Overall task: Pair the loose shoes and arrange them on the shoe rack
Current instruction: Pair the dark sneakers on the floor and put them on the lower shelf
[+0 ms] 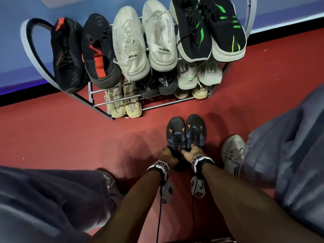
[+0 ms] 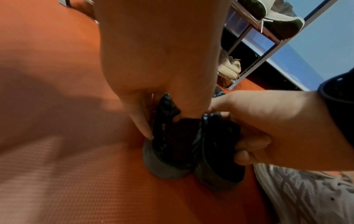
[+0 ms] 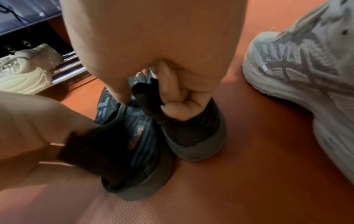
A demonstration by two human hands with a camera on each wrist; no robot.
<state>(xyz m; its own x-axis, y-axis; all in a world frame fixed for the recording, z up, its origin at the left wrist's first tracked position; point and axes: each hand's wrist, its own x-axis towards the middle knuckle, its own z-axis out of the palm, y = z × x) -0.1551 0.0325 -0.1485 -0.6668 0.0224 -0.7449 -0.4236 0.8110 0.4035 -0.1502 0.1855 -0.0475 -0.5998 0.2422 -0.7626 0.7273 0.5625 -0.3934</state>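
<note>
Beyond the fingers stands the shoe rack (image 1: pixel 98 100), its white pair (image 1: pixel 145 41) printed "DESIGNED" and a beige shoe (image 1: pixel 132 104) reading "APPAREL". Bare red floor (image 1: pixel 61 137) lies open between rack and fingers. The left hand (image 1: pixel 167 156) and right hand (image 1: pixel 192 154) each pinch a collar of the dark sneakers (image 1: pixel 185 132), which sit side by side, toes toward the rack.
</note>
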